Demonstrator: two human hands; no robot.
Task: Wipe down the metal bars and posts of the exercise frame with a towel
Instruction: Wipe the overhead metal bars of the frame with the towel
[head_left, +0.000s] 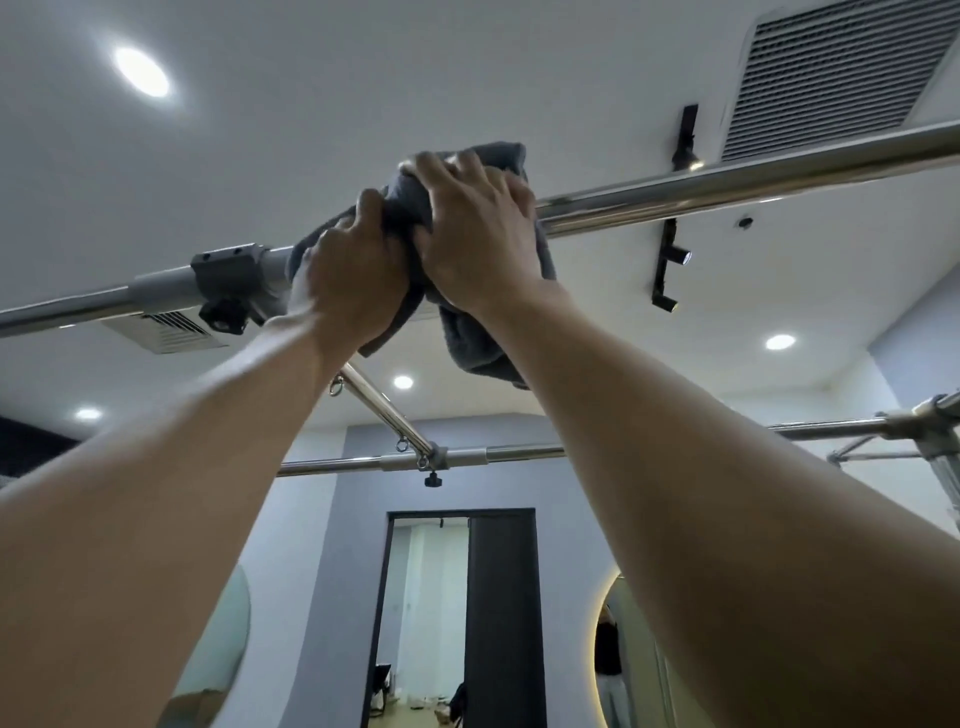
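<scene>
Both hands are raised overhead at the centre of the frame, clenched on a grey towel (483, 332) that is bunched around the near overhead bar (727, 189). Left hand (353, 275) grips the towel's left part just beside a grey clamp collar (231, 280) with a black knob; right hand (480, 228) presses flat over the top of the bundle, fingers wrapped across the cloth — the two hands touch each other. Loose folds of towel hang below the right wrist.

That shiny bar runs from the left edge up to the upper right. A cross bar (387, 408) slants from under the hands down to a far bar (519, 454) across the middle, joined by a fitting with small rings. Upper right holds a ceiling vent (831, 78); a doorway (431, 613) stands at lower centre.
</scene>
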